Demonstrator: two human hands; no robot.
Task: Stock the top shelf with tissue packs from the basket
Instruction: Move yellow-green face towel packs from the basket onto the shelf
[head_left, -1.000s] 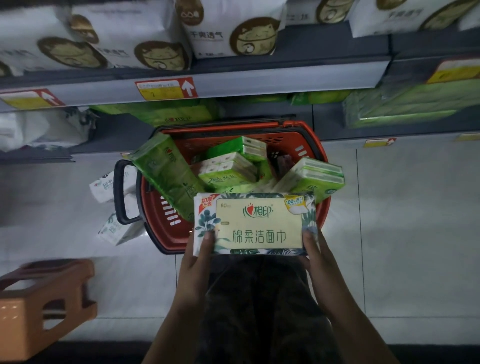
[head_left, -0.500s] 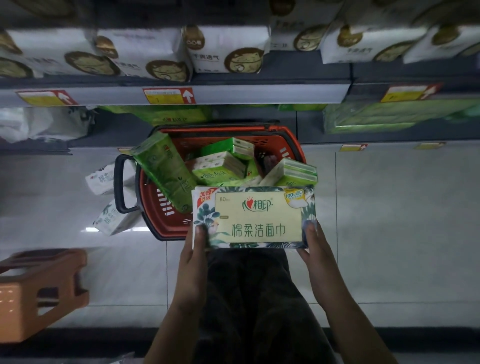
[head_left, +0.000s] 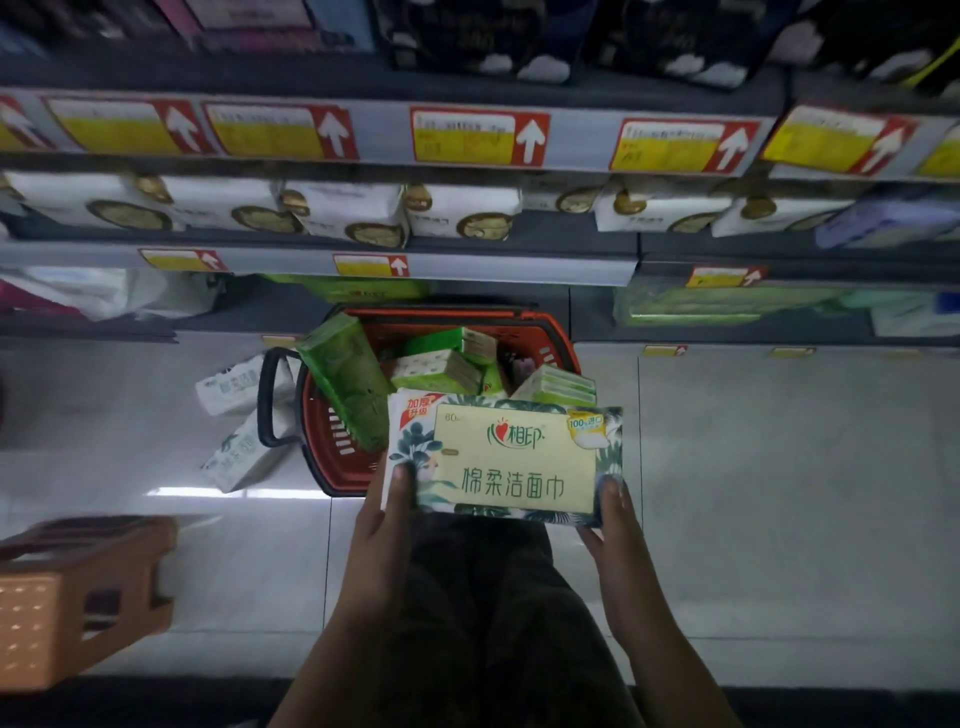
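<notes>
I hold a flat tissue pack (head_left: 514, 462) with a pale yellow label and green leaf print in front of me, face up. My left hand (head_left: 384, 514) grips its left edge with the thumb on top. My right hand (head_left: 615, 525) grips its right edge the same way. Just beyond the pack stands a red basket (head_left: 332, 452) with a black handle on the floor, holding several green tissue packs (head_left: 345, 379). Shelves rise above it; an upper shelf edge (head_left: 571, 145) carries yellow and red price tags with dark packs behind it.
White packs with round brown logos (head_left: 353, 210) fill a middle shelf. Green packs (head_left: 727, 304) lie on a lower shelf. Two white packs (head_left: 241, 415) lie on the floor left of the basket. An orange plastic stool (head_left: 72, 597) stands at the lower left.
The view has tilted upward, bringing a higher shelf with price tags into sight. Both hands keep hold of the pack, which has risen slightly and sits a little to the right.
</notes>
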